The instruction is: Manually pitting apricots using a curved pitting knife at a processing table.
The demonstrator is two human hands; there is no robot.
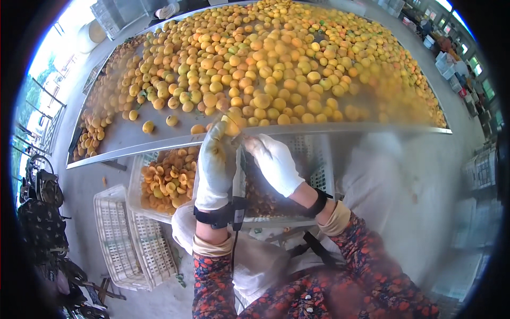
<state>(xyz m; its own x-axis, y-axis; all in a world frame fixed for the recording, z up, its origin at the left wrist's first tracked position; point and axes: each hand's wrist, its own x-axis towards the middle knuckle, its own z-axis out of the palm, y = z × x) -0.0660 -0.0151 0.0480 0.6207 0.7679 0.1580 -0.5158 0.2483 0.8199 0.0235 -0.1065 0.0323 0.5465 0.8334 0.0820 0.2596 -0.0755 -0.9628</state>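
Note:
Both my hands wear white gloves and meet at the near edge of a metal sorting table (170, 141) heaped with yellow-orange apricots (263, 101). My left hand (213, 167), its glove stained yellowish, is closed around an apricot (231, 125). Close beside that fruit, the fingers of my right hand (273, 164) are pinched together; whatever is between them is hidden. Below and left of my left hand, a white crate (134, 186) holds halved apricots (172, 178). Under my right hand stands another crate (325, 159) with small brown pieces, probably pits, in it.
Two white plastic crates (114, 234) lean together on the floor at left. A bicycle (45, 186) and dark bags line the far left. More crates (446, 66) and people are along the right wall. Another person's gloved hand (169, 10) shows at the table's far left.

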